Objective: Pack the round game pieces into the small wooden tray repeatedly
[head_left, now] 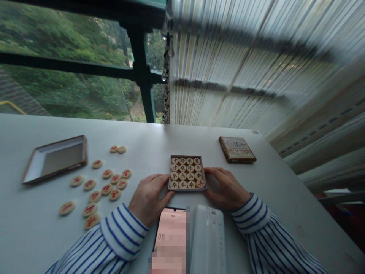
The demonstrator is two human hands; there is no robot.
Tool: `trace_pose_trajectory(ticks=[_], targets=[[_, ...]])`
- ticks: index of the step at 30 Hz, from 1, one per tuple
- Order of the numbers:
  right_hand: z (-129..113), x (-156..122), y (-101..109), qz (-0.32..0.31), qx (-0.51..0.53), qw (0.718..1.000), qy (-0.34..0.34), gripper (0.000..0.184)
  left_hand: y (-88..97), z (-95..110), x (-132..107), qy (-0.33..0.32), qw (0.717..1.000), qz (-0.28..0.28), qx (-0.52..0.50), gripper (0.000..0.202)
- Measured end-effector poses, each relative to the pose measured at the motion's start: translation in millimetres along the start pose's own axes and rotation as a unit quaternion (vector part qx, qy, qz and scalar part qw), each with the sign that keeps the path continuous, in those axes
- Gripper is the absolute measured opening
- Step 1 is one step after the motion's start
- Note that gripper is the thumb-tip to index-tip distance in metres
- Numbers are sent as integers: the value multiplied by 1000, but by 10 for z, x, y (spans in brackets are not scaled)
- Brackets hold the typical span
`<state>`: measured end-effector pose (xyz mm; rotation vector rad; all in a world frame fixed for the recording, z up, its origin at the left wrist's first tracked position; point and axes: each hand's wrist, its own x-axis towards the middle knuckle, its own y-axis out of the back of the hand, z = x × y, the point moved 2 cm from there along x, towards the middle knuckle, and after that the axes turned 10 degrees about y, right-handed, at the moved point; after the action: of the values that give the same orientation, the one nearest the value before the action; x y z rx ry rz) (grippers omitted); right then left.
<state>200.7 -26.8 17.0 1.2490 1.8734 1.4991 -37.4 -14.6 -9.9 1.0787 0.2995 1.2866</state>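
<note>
Striped sleeves (121, 232) flank a phone (171, 222) and a white plastic case (208, 239); just beyond, the left hand (151, 196) and right hand (228, 186) clasp a small box (187, 190) from opposite sides, thumbs by its near corners, apparently to steady its four rows of round pieces (190, 168). Loose red-marked counters (107, 189) lie scattered leftward near an open tray (65, 158), seemingly spread within easy reach. Everything rests on a white table (270, 190), before a leafy window (71, 68) and pale curtain (205, 57).

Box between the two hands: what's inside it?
The box holds sixteen round pieces in four rows of four: fifteen with black marks, one red-marked piece in the near right corner. Anything underneath them is hidden.
</note>
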Motion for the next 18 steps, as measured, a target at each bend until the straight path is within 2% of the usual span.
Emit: trace_pose_trajectory(ticks=[11,14,18], targets=[[8,-3,-14,4,-5,1000,17,53,8,12,6,-1,1000,-9,2,39],[24,-13,-8,23,-9,999,24,53,27,25,6,-5,1000,19,14,41],[75,-19,-17,78,-18,997,-8,38,44,23,6,3,998,60,19,39]])
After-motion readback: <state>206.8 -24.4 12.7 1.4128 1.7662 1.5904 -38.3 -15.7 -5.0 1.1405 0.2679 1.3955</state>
